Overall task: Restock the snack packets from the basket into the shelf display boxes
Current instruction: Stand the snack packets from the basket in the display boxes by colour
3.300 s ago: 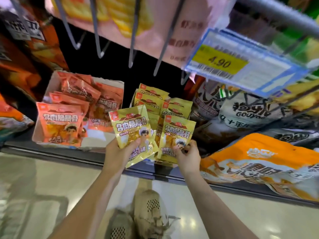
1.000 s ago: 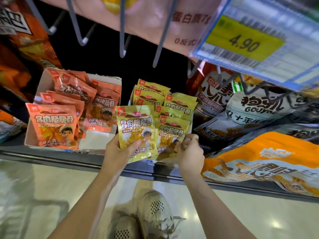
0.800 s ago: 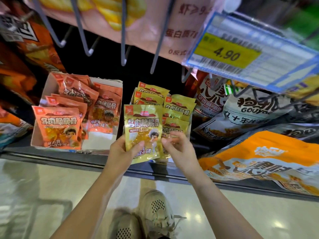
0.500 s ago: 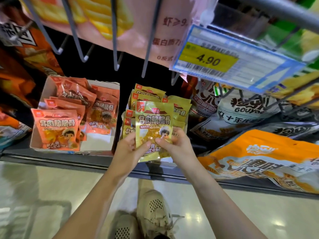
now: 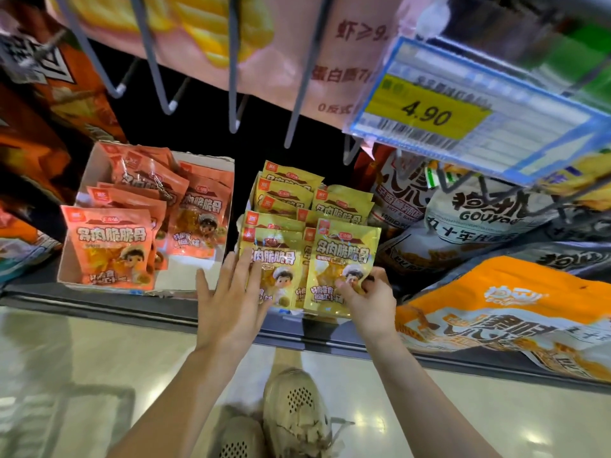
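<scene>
Yellow snack packets (image 5: 291, 206), standing rows, shelf display box (image 5: 287, 314): we are seating the front pair. Our left hand (image 5: 231, 302), fingers straight and spread, is pressing the left front packet (image 5: 274, 266); our right hand (image 5: 370, 299) is pinching the right front packet (image 5: 344, 266) at its lower edge. Orange packets (image 5: 112, 246) are filling the neighbouring box. Risk, as we are judging it: releasing early, the front packets are tipping forward off the shelf lip (image 5: 165, 312)
</scene>
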### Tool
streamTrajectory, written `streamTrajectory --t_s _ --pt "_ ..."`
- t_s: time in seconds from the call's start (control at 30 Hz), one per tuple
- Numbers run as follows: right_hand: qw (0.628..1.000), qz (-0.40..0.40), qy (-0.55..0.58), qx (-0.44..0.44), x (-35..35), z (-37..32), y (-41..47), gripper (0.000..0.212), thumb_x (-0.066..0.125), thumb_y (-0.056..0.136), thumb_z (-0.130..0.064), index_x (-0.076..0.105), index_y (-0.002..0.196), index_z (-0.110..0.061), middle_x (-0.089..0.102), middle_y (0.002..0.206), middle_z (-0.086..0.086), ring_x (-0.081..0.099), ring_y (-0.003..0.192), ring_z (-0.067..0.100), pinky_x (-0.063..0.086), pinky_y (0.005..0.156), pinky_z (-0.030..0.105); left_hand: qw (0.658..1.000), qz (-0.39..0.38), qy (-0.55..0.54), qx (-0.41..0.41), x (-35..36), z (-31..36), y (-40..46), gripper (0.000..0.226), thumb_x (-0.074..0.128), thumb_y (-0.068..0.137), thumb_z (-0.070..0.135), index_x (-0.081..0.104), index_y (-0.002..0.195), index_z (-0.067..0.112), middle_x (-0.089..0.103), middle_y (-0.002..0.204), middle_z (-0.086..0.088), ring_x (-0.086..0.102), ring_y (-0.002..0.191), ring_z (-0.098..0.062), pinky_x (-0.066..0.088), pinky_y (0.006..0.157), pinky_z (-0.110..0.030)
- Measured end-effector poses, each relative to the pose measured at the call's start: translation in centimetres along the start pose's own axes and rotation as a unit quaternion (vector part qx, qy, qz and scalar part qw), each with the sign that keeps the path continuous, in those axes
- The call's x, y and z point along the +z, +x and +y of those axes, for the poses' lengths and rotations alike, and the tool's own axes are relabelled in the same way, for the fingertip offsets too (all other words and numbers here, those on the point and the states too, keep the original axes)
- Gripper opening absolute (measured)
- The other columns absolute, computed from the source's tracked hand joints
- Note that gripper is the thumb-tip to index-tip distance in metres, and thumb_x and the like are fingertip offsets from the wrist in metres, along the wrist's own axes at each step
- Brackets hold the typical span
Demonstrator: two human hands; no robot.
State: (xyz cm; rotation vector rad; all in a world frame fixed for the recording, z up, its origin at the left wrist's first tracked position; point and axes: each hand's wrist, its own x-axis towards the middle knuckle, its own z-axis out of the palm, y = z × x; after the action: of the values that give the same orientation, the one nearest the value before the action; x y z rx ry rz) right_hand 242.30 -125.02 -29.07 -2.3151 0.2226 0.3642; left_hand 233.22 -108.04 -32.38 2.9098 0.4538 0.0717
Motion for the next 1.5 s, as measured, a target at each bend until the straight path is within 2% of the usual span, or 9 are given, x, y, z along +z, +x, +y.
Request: streamTrajectory --t_s 0.1,0.2,0.4,0.6,0.73,0.9,1.07,1.27,1.5 --pt "0.998 0.024 -0.055 0.015 0.3 0.0 -0.2 0.035 0.066 0.084 -0.032 0.044 0.102 -0.012 0.067 0.092 0.008 0.064 0.094 0.03 0.044 0.07 0.029 1.0 -0.004 0.031 0.003 0.8 -0.7 -0.3 0.071 0.083 0.062 0.04 0.063 0.118 0.001 0.053 0.135 -0.018 0.054 0.12 -0.038 0.038 0.084 -0.071" --pt "0.996 0.042 -0.083 0.017 0.5 -0.2 -0.3 0.039 0.065 0.085 -0.031 0.044 0.108 -0.008 0.068 0.098 0.013 0.063 0.096 0.033 0.043 0.071 0.03 0.999 0.002 0.039 0.004 1.6 -1.2 -0.5 0.072 0.079 0.066 0.043 0.06 0.123 0.002 0.049 0.14 -0.014 0.053 0.121 -0.037 0.034 0.086 -0.071" --pt "0.995 -0.032 -0.09 0.001 1.5 -0.3 -0.1 0.041 0.067 0.086 -0.02 0.048 0.121 -0.007 0.066 0.111 0.007 0.062 0.105 0.024 0.04 0.075 0.02 0.999 0.018 0.031 -0.001 1.9 -1.4 -0.6 0.074 0.079 0.064 0.044 0.06 0.124 0.004 0.05 0.138 -0.018 0.056 0.117 -0.038 0.038 0.083 -0.07" --pt "0.99 0.022 -0.136 0.018 2.9 -0.8 -0.3 0.043 0.064 0.088 -0.025 0.043 0.122 -0.008 0.066 0.111 0.011 0.062 0.103 0.03 0.044 0.072 0.028 0.998 0.048 0.03 0.004 2.5 -1.7 -0.6 0.071 0.077 0.07 0.046 0.059 0.125 0.004 0.048 0.139 -0.019 0.056 0.118 -0.038 0.039 0.083 -0.07" --pt "0.98 0.052 -0.192 0.003 2.8 -0.5 -0.5 0.056 0.063 0.088 -0.034 0.033 0.129 -0.011 0.064 0.114 0.009 0.063 0.103 0.029 0.049 0.073 0.034 0.997 0.065 0.033 0.005 2.8 -1.7 -0.6 0.068 0.052 0.077 0.052 0.058 0.126 0.005 0.049 0.138 -0.019 0.056 0.117 -0.037 0.039 0.083 -0.069" --pt "0.947 0.05 -0.318 -0.021 2.0 -0.8 -0.3 0.066 0.057 0.088 -0.047 0.025 0.136 -0.015 0.067 0.106 0.008 0.064 0.097 0.029 0.04 0.067 0.029 0.997 0.075 0.026 0.005 2.8 -1.7 -0.6 0.075 0.079 0.065 0.045 0.06 0.125 0.005 0.051 0.136 -0.02 0.057 0.116 -0.038 0.039 0.081 -0.071" --pt "0.927 0.065 -0.365 -0.049 1.7 -0.8 -0.5 0.062 0.055 0.088 -0.049 0.031 0.133 -0.016 0.065 0.11 0.007 0.051 0.117 0.026 0.037 0.095 0.038 0.998 0.053 0.035 -0.001 2.5 -1.5 -0.4 0.076 0.082 0.061 0.045 0.062 0.123 0.005 0.052 0.135 -0.02 0.058 0.114 -0.037 0.041 0.079 -0.07" --pt "0.94 0.043 -0.336 -0.035 1.5 -0.5 -0.3 0.067 0.057 0.088 -0.047 0.026 0.137 -0.012 0.063 0.113 0.008 0.057 0.109 0.027 0.048 0.077 0.032 0.998 0.035 0.042 -0.009 2.2 -1.3 -0.3 0.076 0.084 0.058 0.044 0.063 0.12 0.004 0.053 0.133 -0.022 0.059 0.113 -0.039 0.041 0.079 -0.07" --pt "0.931 0.05 -0.362 -0.025 2.0 -0.4 -0.3 0.066 0.053 0.09 -0.05 0.025 0.138 -0.015 0.066 0.108 0.007 0.062 0.103 0.025 0.047 0.084 0.031 0.998 0.042 0.041 -0.008 2.4 -1.2 -0.2 0.075 0.085 0.057 0.042 0.065 0.117 0.003 0.055 0.131 -0.022 0.06 0.11 -0.04 0.041 0.078 -0.071"
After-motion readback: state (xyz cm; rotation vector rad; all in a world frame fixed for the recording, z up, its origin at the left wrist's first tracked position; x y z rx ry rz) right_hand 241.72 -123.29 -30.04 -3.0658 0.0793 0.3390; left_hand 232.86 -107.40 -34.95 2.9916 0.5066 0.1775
